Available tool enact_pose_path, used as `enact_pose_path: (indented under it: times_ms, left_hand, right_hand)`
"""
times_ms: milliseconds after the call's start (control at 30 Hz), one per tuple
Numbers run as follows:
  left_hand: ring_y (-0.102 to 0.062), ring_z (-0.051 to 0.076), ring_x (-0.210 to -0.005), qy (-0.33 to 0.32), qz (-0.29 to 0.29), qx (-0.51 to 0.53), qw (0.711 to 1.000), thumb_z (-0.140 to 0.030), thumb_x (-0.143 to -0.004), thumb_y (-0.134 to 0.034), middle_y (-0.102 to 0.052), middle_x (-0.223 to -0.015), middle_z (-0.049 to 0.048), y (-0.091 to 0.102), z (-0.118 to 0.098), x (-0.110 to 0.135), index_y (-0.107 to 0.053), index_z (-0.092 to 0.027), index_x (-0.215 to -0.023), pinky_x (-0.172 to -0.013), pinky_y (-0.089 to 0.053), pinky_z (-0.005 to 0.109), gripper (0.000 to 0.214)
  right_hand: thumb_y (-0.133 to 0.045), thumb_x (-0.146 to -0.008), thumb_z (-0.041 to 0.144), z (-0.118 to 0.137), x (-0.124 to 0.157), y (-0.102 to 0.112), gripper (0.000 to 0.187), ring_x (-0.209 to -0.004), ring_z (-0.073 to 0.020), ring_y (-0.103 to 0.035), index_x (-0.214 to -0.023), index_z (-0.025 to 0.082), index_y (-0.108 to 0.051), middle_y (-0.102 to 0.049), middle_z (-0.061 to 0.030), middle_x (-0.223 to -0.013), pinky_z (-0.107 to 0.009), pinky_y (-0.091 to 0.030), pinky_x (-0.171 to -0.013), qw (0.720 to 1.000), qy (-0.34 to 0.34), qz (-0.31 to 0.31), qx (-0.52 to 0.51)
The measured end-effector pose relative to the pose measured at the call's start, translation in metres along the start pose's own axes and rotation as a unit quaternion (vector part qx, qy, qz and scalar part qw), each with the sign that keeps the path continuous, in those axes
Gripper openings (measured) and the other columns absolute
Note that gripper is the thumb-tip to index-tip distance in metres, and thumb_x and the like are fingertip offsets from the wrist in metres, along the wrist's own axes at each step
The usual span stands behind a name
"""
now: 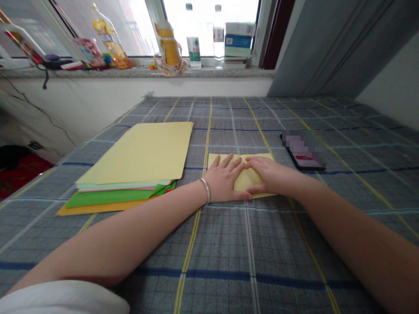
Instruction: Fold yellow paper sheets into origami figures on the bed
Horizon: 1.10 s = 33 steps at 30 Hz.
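Bedroom with plaid bedsheet [222,244], windowsill [140,72]

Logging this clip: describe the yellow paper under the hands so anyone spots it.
On the grey plaid cloth, right of the stacked coloured paper, lies a folded yellow paper. Unlike the stack, it sits under the left hand and right hand.
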<state>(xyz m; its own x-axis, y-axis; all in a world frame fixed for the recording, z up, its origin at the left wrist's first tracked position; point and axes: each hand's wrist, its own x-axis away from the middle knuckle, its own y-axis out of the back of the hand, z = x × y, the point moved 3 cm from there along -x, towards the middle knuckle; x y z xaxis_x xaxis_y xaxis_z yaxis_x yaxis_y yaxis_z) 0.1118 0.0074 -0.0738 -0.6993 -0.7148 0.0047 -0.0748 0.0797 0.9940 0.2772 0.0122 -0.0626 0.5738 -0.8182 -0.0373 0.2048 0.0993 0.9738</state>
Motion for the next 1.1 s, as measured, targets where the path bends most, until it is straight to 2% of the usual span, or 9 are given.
enact_pose_path:
  times_ms: [267, 467, 633, 700, 933, 1100]
  left_hand:
    - [-0.006, 0.034, -0.147, -0.002, 0.048, 0.015, 0.999, -0.084, -0.072, -0.041, -0.013, -0.159, 0.0137, 0.005, 0.004, -0.001, -0.016, -0.017, -0.152, -0.116, -0.005, 0.055, 0.107]
    - [-0.006, 0.035, -0.147, -0.011, 0.075, 0.014, 0.997, -0.08, -0.073, -0.047, -0.008, -0.159, 0.0142, 0.008, 0.009, 0.001, -0.011, -0.021, -0.153, -0.116, -0.008, 0.054, 0.106]
    - [-0.007, 0.034, -0.147, -0.043, 0.088, -0.008, 0.995, -0.075, -0.077, -0.049, -0.011, -0.159, 0.0134, 0.009, 0.017, 0.007, -0.015, -0.019, -0.152, -0.116, -0.01, 0.054, 0.1]
    - [-0.008, 0.035, -0.146, -0.047, 0.096, -0.02, 0.994, -0.076, -0.076, -0.05, -0.011, -0.159, 0.0128, 0.011, 0.021, 0.009, -0.016, -0.02, -0.152, -0.116, -0.011, 0.056, 0.1]
    - [-0.018, 0.034, -0.145, -0.038, 0.12, -0.077, 0.989, -0.073, -0.075, -0.055, -0.018, -0.157, 0.0141, 0.025, 0.026, 0.02, -0.021, -0.021, -0.151, -0.116, -0.009, 0.054, 0.099]
    - [-0.02, 0.034, -0.144, -0.022, 0.139, -0.083, 0.987, -0.068, -0.075, -0.06, -0.02, -0.157, 0.0148, 0.034, 0.028, 0.025, -0.022, -0.021, -0.151, -0.116, -0.008, 0.055, 0.097]
  right_hand:
    - [-0.075, -0.055, 0.061, -0.006, 0.008, -0.004, 0.101, -0.139, -0.0346, -0.03, -0.139, 0.016, -0.043, -0.035, -0.0188, -0.151, -0.049, -0.03, -0.112, 0.998, -0.036, 0.037, -0.018]
    - [-0.071, -0.057, 0.064, -0.005, 0.011, -0.004, 0.105, -0.142, -0.0344, -0.026, -0.144, 0.016, -0.038, -0.031, -0.0171, -0.153, -0.049, -0.026, -0.114, 0.996, -0.061, 0.057, 0.016]
    - [-0.063, -0.057, 0.075, -0.006, 0.014, -0.001, 0.109, -0.141, -0.0379, -0.025, -0.146, 0.018, -0.038, -0.032, -0.0169, -0.153, -0.061, -0.007, -0.114, 0.99, -0.075, 0.057, 0.107]
    - [-0.062, -0.055, 0.077, -0.008, 0.017, 0.001, 0.112, -0.14, -0.0395, -0.026, -0.146, 0.018, -0.037, -0.032, -0.0174, -0.153, -0.063, -0.005, -0.113, 0.986, -0.089, 0.06, 0.128]
    - [-0.064, -0.053, 0.078, -0.015, 0.025, 0.009, 0.112, -0.141, -0.0394, -0.023, -0.147, 0.021, -0.038, -0.031, -0.0158, -0.154, -0.061, -0.015, -0.112, 0.979, -0.097, 0.089, 0.155]
    - [-0.066, -0.051, 0.077, -0.026, 0.032, 0.009, 0.112, -0.142, -0.042, -0.018, -0.146, 0.023, -0.04, -0.032, -0.0152, -0.154, -0.061, -0.015, -0.112, 0.979, -0.105, 0.087, 0.154]
